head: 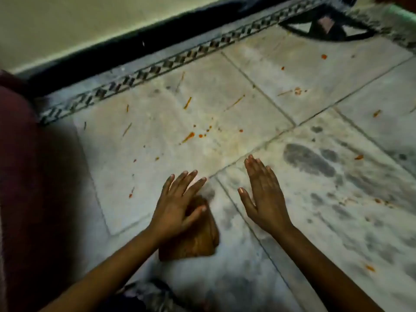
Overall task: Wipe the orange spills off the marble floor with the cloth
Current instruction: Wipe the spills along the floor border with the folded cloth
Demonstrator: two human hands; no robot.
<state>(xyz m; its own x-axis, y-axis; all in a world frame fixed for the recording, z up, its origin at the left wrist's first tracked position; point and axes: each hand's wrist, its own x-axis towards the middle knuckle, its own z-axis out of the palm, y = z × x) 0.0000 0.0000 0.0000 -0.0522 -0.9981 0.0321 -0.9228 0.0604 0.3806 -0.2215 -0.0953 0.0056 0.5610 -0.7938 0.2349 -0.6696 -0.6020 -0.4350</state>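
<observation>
A folded brown-orange cloth lies on the marble floor near the bottom centre. My left hand hovers over or rests on the cloth's far end with straight, spread fingers; I cannot tell whether it touches. My right hand is held flat with straight fingers just right of the cloth, above a tile joint, holding nothing. Orange spills dot the tile beyond my hands, as drops and thin streaks. More orange spots lie farther right and back.
A dark maroon shape fills the left edge. A patterned tile border and black skirting run along the wall at the back. A dark furniture base stands at the top right. Grey damp smudges mark the right tiles.
</observation>
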